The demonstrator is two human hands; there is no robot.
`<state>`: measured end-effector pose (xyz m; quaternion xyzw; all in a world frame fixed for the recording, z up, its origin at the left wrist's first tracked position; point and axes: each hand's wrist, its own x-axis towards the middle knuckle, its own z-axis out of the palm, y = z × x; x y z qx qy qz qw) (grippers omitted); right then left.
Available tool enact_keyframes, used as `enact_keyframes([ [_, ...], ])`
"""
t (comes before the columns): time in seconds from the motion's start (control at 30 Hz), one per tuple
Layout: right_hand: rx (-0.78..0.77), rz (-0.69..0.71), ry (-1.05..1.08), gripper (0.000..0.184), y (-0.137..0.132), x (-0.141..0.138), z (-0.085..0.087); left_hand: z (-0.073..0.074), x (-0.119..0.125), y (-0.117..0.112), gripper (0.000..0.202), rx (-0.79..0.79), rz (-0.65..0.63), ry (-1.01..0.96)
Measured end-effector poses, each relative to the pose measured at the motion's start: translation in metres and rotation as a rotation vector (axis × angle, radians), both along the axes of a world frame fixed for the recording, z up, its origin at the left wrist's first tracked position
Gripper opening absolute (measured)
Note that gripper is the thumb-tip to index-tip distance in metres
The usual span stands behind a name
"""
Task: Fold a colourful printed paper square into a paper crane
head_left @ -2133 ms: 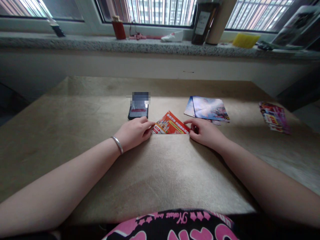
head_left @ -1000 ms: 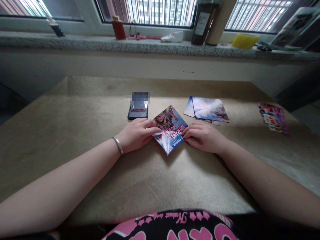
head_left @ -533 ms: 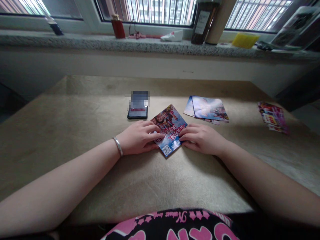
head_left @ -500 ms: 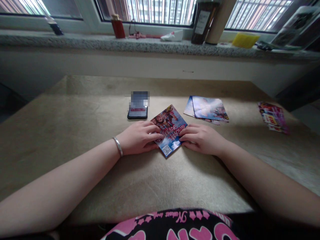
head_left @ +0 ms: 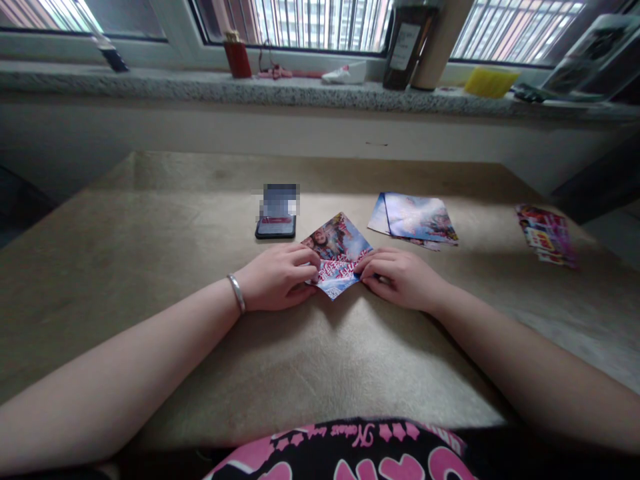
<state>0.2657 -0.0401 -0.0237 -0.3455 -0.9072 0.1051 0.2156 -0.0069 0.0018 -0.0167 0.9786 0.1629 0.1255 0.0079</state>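
A square sheet of glossy printed paper (head_left: 339,248) lies cornerwise on the table between my hands, with blue sky, figures and red lettering on it. Its near corner is bent up off the table, and a crease runs across the lettering. My left hand (head_left: 283,275), a silver bangle at its wrist, pinches the left corner. On the opposite corner, my right hand (head_left: 397,277) has its thumb and fingers closed. Part of each side corner is hidden under my fingers.
Behind the paper lies a phone (head_left: 277,213), its screen partly blurred out. More printed sheets (head_left: 420,217) rest to its right, and red-and-purple printed pieces (head_left: 546,235) near the table's right edge. Bottles and a yellow block (head_left: 491,82) stand on the stone windowsill (head_left: 190,85).
The paper's near corner, which lay flat with its square code showing, has been lifted and bent upward. Both hands keep hold of the side corners and have barely shifted.
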Motion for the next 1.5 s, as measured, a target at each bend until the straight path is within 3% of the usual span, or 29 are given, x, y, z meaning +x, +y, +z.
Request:
enact_keyframes([
  [0.17,-0.025,-0.011,0.039,0.013,0.000,-0.001,-0.004,0.000,0.001,0.000,0.023,-0.036,0.000,0.002],
  [0.67,-0.054,-0.125,0.062,0.010,-0.001,-0.013,-0.002,0.004,0.009,-0.007,0.036,0.071,0.006,-0.046],
  [0.93,-0.033,-0.055,0.073,0.010,0.002,-0.012,-0.003,0.001,0.012,-0.007,0.017,-0.205,0.119,-0.162],
  [1.17,0.010,-0.164,0.038,0.013,0.001,-0.011,-0.005,-0.004,0.015,-0.010,0.021,-0.386,0.357,-0.233],
  [1.27,0.016,-0.216,0.046,0.013,0.001,-0.011,-0.005,-0.005,0.015,-0.010,0.025,-0.391,0.398,-0.265],
  [1.5,0.004,-0.107,0.063,0.014,0.003,-0.011,-0.006,-0.009,0.013,-0.004,0.017,-0.295,0.293,-0.240],
])
